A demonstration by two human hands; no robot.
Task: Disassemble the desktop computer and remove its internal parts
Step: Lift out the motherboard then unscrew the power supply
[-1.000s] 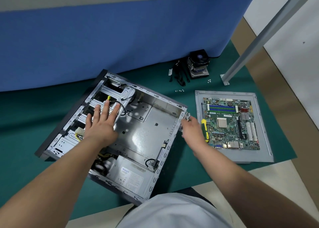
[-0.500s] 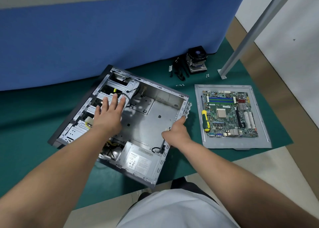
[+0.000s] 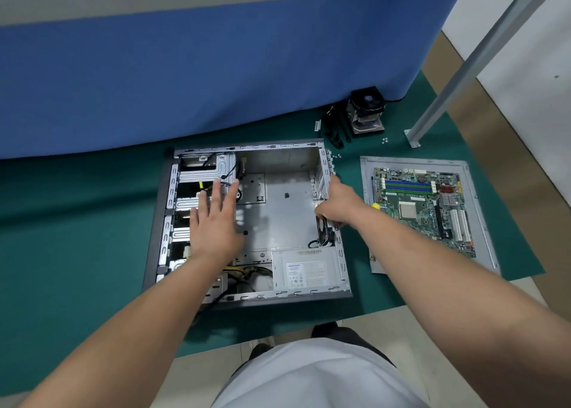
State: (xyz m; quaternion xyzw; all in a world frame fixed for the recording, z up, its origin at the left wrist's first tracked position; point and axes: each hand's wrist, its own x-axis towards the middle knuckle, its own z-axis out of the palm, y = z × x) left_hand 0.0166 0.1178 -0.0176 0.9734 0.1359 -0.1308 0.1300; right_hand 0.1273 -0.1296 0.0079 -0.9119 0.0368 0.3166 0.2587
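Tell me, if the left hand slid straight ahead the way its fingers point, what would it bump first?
Probably the black cable looped over the silver drive cage, just past the left hand fingertips inside the computer case. Depth is hard to judge.

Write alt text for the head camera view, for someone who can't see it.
A person's left hand rests flat inside an open computer case on a green mat, while the right hand grips the case's right wall. A removed motherboard lies on a metal panel to the right, a cooler fan behind.

Bare forearms, white shirt, dark trousers
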